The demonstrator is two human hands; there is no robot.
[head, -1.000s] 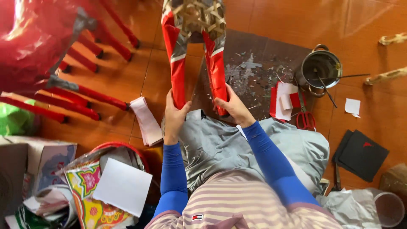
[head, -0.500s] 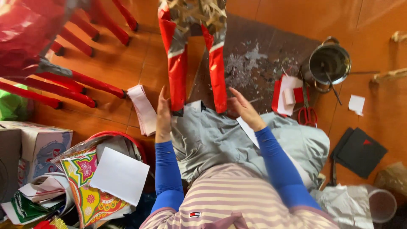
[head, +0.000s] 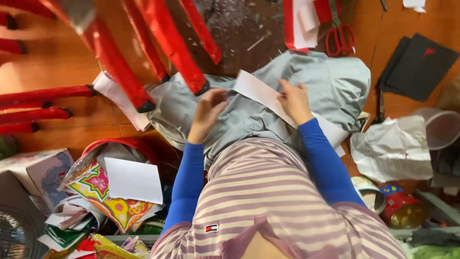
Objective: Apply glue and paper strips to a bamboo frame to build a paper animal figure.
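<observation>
White paper strip is lying across the person's lap, on the grey cloth of their trousers, slanting down from the middle toward the right.

Starting at the far left, red-wrapped sticks are lying on the orange floor, and below them a cardboard box and a red-rimmed basket are crowding together, the basket holding bright patterned paper with a blank white sheet resting on top. A folded white paper is sitting on the floor just beside the knee, and three red-wrapped legs of a frame are coming down to the lap's edge.

Moving to the middle, the left hand is hovering over the grey cloth, fingers curled loosely inward; whether it is pinching anything I cannot tell. The right hand is resting on the strip, its fingertips pressing down on the paper near the upper edge rather than closing round it.

Further right, red-handled scissors are lying on the floor beside red and white paper pieces. A black folder is lying well apart from them, with crumpled grey-white paper and a clear plastic cup below it.
</observation>
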